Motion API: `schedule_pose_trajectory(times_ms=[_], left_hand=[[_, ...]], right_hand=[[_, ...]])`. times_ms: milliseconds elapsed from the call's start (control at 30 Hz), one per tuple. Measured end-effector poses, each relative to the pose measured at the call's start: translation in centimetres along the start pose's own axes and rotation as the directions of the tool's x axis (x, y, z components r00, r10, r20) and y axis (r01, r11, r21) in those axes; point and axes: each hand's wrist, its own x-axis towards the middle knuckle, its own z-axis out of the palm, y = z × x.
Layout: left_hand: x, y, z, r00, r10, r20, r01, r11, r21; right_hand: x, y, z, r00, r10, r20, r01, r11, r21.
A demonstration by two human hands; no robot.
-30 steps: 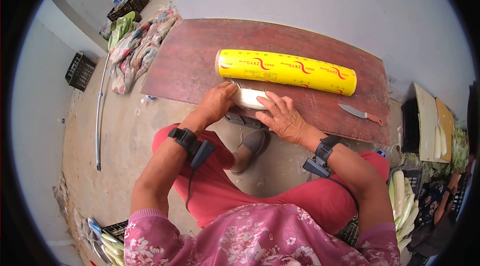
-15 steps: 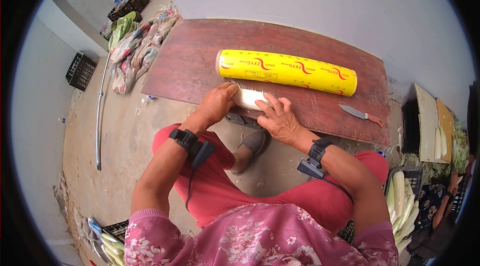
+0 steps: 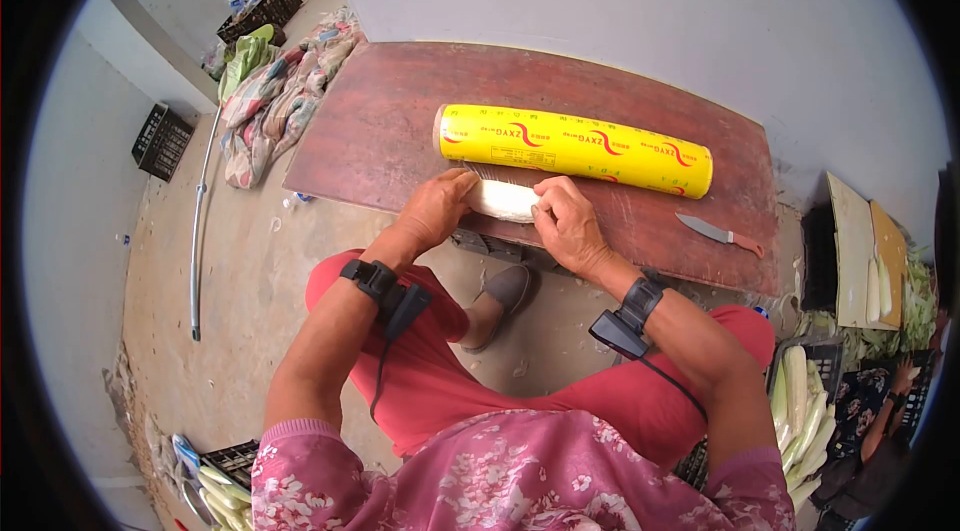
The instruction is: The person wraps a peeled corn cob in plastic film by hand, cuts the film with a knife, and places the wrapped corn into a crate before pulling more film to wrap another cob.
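A pale white, film-wrapped bundle (image 3: 503,200) lies crosswise at the front edge of the reddish-brown board; its exact contents cannot be made out. My left hand (image 3: 440,206) is closed on its left end. At the right end, my right hand (image 3: 573,224) has its fingers curled and pinching the wrapping. Just behind the bundle lies a large yellow roll of cling film (image 3: 575,149), with a thin sheet of clear film between roll and bundle. To the right of my right hand rests a knife (image 3: 718,233) with a reddish handle.
The board (image 3: 350,121) meets a pale wall at the back. Crates of long pale-green vegetables (image 3: 800,411) stand at lower right, more vegetables (image 3: 225,496) at lower left. Another person's arm (image 3: 885,421) shows at far right. A pole (image 3: 200,221) and crumpled cloth (image 3: 265,121) lie left.
My right hand has gone from spread fingers on top of the bundle to curled fingers pinching its right end. My left hand stays at the left end.
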Motion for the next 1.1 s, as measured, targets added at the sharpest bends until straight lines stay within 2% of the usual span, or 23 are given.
schedule_pose_trajectory(times_ms=[200, 333, 433, 533, 633, 733, 833, 933, 1033, 1100], left_hand=[[0.3, -0.4, 0.1, 1.0, -0.007, -0.006, 0.006, 0.999, -0.05], [0.4, -0.5, 0.1, 1.0, -0.025, -0.001, 0.024, 0.994, -0.106], [0.8, -0.4, -0.2, 0.988, -0.143, 0.061, 0.153, 0.967, -0.203], [0.9, 0.2, -0.3, 0.967, -0.25, 0.058, 0.256, 0.935, -0.246], [0.8, 0.0, -0.1, 0.972, -0.235, -0.009, 0.225, 0.941, -0.253], [0.9, -0.2, -0.3, 0.976, -0.213, 0.046, 0.217, 0.936, -0.278], [0.9, -1.2, 0.3, 0.996, -0.076, -0.039, 0.066, 0.974, -0.216], [0.9, -0.9, 0.0, 0.962, -0.268, 0.051, 0.273, 0.93, -0.246], [1.0, -1.8, 0.6, 0.964, -0.266, -0.009, 0.256, 0.937, -0.238], [1.1, -1.9, 0.5, 0.96, -0.279, 0.01, 0.274, 0.935, -0.224]], right_hand=[[0.7, 0.4, 0.4, 0.985, 0.147, -0.092, -0.142, 0.988, 0.062], [1.2, 0.8, 0.5, 0.986, 0.134, -0.098, -0.133, 0.991, 0.023], [1.3, 1.0, 0.6, 0.981, 0.17, -0.091, -0.168, 0.985, 0.023], [1.3, 1.3, 0.7, 0.972, 0.219, -0.088, -0.218, 0.976, 0.025], [1.3, 1.3, 0.6, 0.97, 0.232, -0.078, -0.23, 0.973, 0.029], [1.3, 1.3, 0.6, 0.971, 0.228, -0.074, -0.227, 0.973, 0.033], [1.3, 1.3, 0.5, 0.971, 0.228, -0.073, -0.226, 0.974, 0.033], [1.4, 1.2, 0.4, 0.965, 0.255, -0.069, -0.252, 0.967, 0.041], [1.5, 1.1, 0.4, 0.956, 0.282, -0.076, -0.28, 0.959, 0.039], [1.5, 1.1, 0.4, 0.954, 0.286, -0.094, -0.283, 0.958, 0.044]])
